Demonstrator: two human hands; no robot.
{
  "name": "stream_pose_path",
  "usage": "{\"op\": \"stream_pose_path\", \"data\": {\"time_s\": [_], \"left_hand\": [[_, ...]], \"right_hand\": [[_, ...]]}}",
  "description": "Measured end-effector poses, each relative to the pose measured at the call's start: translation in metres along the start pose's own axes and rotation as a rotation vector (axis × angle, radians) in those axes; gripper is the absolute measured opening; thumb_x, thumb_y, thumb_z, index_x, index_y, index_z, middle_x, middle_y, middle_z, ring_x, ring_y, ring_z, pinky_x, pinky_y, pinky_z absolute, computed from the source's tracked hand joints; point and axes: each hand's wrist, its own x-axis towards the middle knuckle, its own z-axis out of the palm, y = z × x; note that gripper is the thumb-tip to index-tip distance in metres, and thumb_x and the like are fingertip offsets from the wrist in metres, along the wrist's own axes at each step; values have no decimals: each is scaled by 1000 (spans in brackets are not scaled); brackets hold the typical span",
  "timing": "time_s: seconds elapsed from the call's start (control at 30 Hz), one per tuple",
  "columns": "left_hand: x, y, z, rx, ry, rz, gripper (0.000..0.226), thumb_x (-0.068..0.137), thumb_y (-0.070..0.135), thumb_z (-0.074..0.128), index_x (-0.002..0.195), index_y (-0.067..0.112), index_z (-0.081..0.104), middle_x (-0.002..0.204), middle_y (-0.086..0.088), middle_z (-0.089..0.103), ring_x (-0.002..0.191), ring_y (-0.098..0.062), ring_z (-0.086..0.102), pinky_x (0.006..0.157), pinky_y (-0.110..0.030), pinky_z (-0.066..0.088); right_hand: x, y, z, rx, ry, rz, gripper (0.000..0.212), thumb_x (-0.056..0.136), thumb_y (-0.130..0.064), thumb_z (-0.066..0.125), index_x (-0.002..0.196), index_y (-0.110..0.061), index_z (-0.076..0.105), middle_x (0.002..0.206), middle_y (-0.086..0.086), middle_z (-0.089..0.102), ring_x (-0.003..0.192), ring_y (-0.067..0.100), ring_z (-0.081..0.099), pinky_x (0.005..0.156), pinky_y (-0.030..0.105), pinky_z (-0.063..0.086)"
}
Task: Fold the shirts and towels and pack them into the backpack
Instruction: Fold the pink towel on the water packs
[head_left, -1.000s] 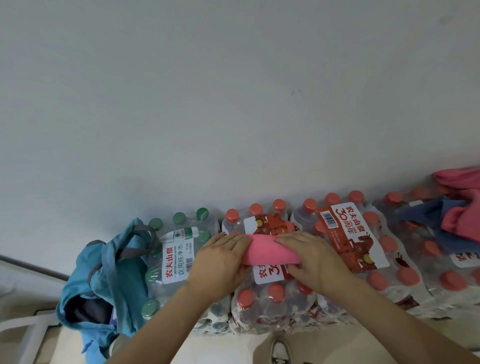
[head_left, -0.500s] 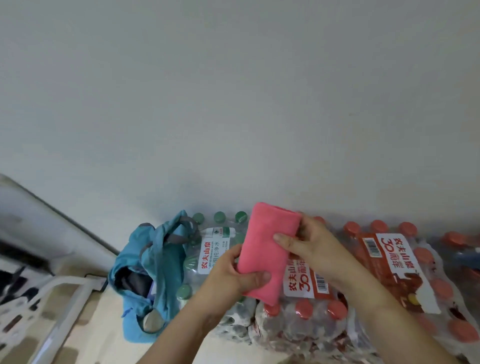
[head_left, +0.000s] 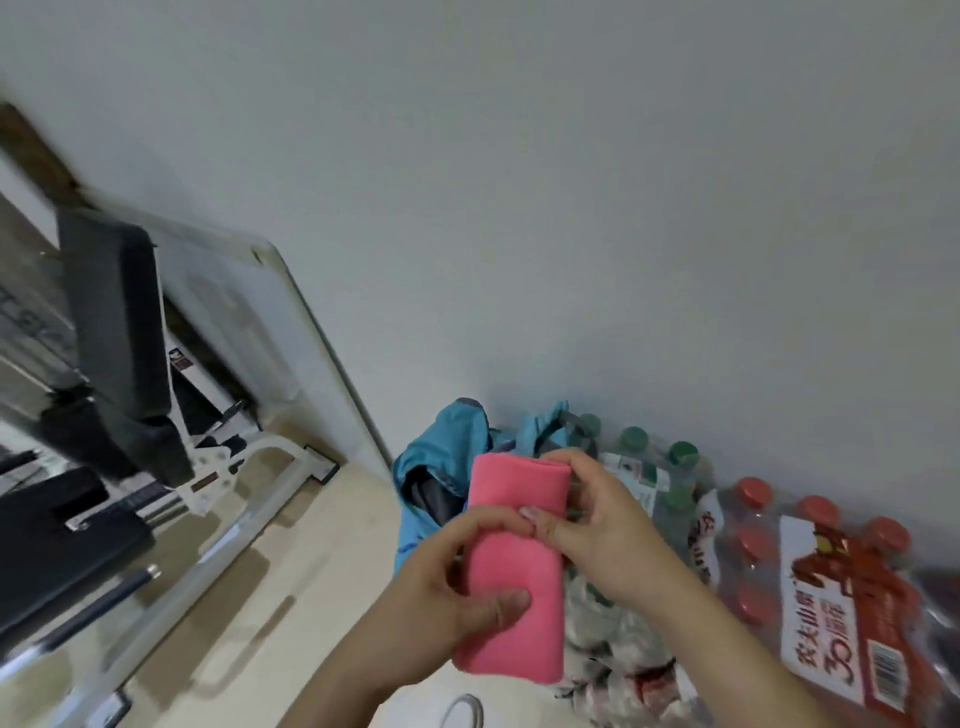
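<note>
The folded towel (head_left: 514, 571) sits at centre foreground, in front of the backpack (head_left: 431, 467). The left hand (head_left: 452, 587) grips its lower left side and the right hand (head_left: 602, 525) pinches its upper right edge. The backpack stands on the floor (head_left: 291, 561) against the wall (head_left: 571, 208), mouth open toward the camera. Just right of it, touching, is the left pack of bottles (head_left: 654, 478), with the right pack of bottles (head_left: 810, 587) beside that, both along the wall. Left of the backpack a panel (head_left: 244, 322) leans on the wall, and a padded bench (head_left: 114, 322) stands further left. A shoe (head_left: 462, 712) lies below the towel at the bottom edge.
</note>
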Motion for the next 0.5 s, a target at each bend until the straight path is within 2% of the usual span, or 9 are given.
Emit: {"op": "stream_pose_path", "data": {"time_s": [0.07,0.13,0.2,0.27,0.37,0.43,0.5], "left_hand": [[1,-9,-29,6,86,-16,43,69,-2,77,97,28,66,96,-5,66,74,-15,62,63,-30,53],[4,-19,-61,9,176,-36,44,65,-1,74,95,30,66,95,-6,65,69,-15,61,58,-28,51],[12,-29,-94,-6,214,-40,47,65,-6,73,94,31,66,96,-4,64,69,-15,60,57,-29,51],[24,-36,-124,-18,208,-39,49,67,-9,73,94,32,66,93,-2,63,66,-13,59,56,-29,50],[50,-42,-155,-25,149,-48,48,73,-12,71,96,30,64,89,0,61,63,-9,58,53,-26,49],[71,-46,-165,-21,86,-51,46,75,-9,70,100,30,63,91,1,60,63,-7,58,52,-25,48],[93,-52,-168,-26,22,-48,47,76,-6,70,102,33,61,97,-2,61,67,-11,59,53,-29,49]], "right_hand": [[18,1,23,-145,-40,12,32,85,-34,68,109,-50,54,107,-7,67,99,11,64,88,42,55],[39,-3,40,-499,4,-17,42,91,-44,55,130,-50,40,126,-19,54,118,3,50,105,35,42],[61,-10,56,-958,49,-129,45,97,-43,43,141,-40,33,139,-18,42,132,4,32,110,30,27],[84,-5,68,-1296,-39,-202,39,98,-38,41,137,-35,43,141,-13,42,137,10,27,107,39,23],[115,16,79,-1664,-168,-7,38,92,-29,50,130,-30,49,128,-1,51,125,22,39,97,45,23],[125,20,75,-1792,-115,213,53,87,-16,54,136,-27,39,122,5,52,117,26,44,94,43,28],[126,23,63,-1819,5,363,64,87,-12,54,144,-22,29,124,9,52,117,29,48,95,41,34]]}}
